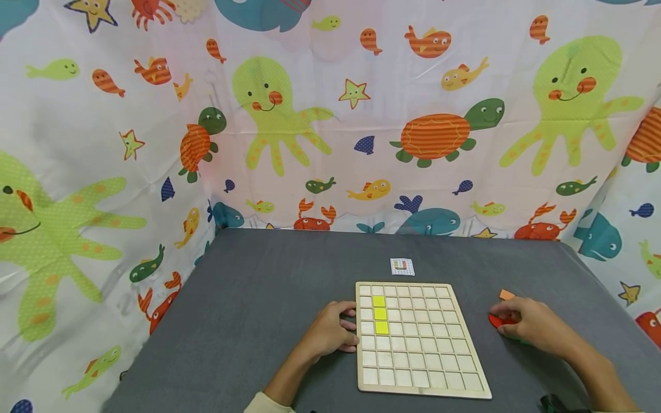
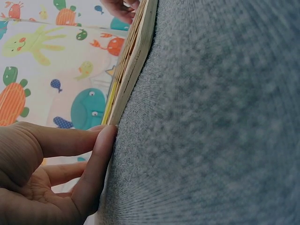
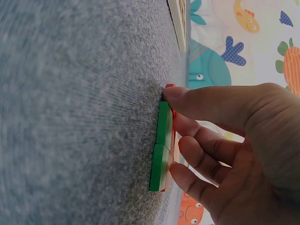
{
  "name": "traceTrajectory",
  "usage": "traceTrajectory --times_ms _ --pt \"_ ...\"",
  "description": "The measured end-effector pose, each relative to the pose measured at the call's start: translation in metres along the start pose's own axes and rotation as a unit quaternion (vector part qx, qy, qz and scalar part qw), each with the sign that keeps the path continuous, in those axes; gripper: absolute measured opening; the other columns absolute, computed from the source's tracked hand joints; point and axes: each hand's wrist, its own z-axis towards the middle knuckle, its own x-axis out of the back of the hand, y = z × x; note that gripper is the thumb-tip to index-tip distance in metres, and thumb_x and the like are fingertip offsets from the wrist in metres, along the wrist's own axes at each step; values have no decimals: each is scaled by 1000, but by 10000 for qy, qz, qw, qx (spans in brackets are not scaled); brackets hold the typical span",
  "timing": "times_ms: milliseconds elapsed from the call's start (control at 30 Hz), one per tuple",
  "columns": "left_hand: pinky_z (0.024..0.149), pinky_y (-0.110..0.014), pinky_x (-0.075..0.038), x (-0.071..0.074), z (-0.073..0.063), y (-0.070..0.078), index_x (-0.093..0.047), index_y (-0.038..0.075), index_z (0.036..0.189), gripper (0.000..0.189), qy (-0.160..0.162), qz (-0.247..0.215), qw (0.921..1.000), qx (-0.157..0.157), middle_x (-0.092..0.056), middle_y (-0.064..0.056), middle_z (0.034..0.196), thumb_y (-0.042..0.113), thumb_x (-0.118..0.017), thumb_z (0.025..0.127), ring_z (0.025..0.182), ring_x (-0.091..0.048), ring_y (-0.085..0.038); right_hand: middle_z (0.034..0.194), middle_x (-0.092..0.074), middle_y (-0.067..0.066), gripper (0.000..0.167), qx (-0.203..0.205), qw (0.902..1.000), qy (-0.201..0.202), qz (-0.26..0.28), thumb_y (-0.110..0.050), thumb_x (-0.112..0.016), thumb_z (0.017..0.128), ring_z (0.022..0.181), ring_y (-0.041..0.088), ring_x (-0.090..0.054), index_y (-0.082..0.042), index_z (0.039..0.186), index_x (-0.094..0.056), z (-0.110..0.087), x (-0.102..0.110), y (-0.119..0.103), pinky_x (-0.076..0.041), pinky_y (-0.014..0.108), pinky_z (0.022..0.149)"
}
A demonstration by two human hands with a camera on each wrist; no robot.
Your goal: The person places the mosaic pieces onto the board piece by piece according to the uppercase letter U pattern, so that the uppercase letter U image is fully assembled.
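Note:
A wooden grid board (image 1: 423,361) lies on the grey table, with three yellow squares (image 1: 380,314) in one column near its upper left. My left hand (image 1: 333,330) is at the board's left edge; in the left wrist view its fingertips (image 2: 107,133) touch that edge. To the right of the board, my right hand (image 1: 532,324) pinches a red piece (image 1: 495,320) low over the table, its far side partly hidden by the fingers. Two green blocks (image 3: 160,166) lie right beside these fingers in the right wrist view. An orange piece (image 1: 506,295) sits just beyond the hand.
A small white card (image 1: 402,267) with a coloured pattern on a grid lies behind the board. The grey table (image 1: 258,287) reaches back to a curtain (image 1: 330,137) printed with sea animals. A dark object (image 1: 553,403) shows at the front edge, near the right forearm.

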Motion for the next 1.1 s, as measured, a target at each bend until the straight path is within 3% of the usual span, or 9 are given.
traceTrajectory --times_ms 533,667,867,1100 --pt "63 -36 -68 0 1 -1 -57 -5 145 72 -13 -26 10000 1 -57 -15 126 -20 -77 77 100 -65 -24 94 -70 -6 30 422 9990 122 102 -23 -86 87 80 1 -56 -8 112 -79 0 -5 -9 -52 26 67" --pt "63 -36 -68 0 1 -1 -57 -5 145 73 -16 -18 10000 0 -57 -15 126 -20 -77 77 100 -66 -24 96 -69 -7 27 419 9988 229 90 -26 -88 86 83 2 -56 -13 109 -80 1 -8 -18 -52 27 70" --pt "63 -36 -68 0 1 0 -57 -5 145 72 -5 -18 10000 7 -57 -15 126 -21 -77 77 100 -66 -24 99 -70 -7 26 751 9964 379 70 -25 -89 84 88 5 -56 -15 106 -81 5 -12 -30 -52 28 72" --pt "64 -36 -68 -1 0 0 -57 -5 145 73 15 -35 10000 27 -57 -15 126 -21 -77 77 100 -66 -23 99 -69 -3 29 920 9941 63 569 -22 -87 87 87 9 -57 -8 112 -79 12 -14 -47 -54 25 72"
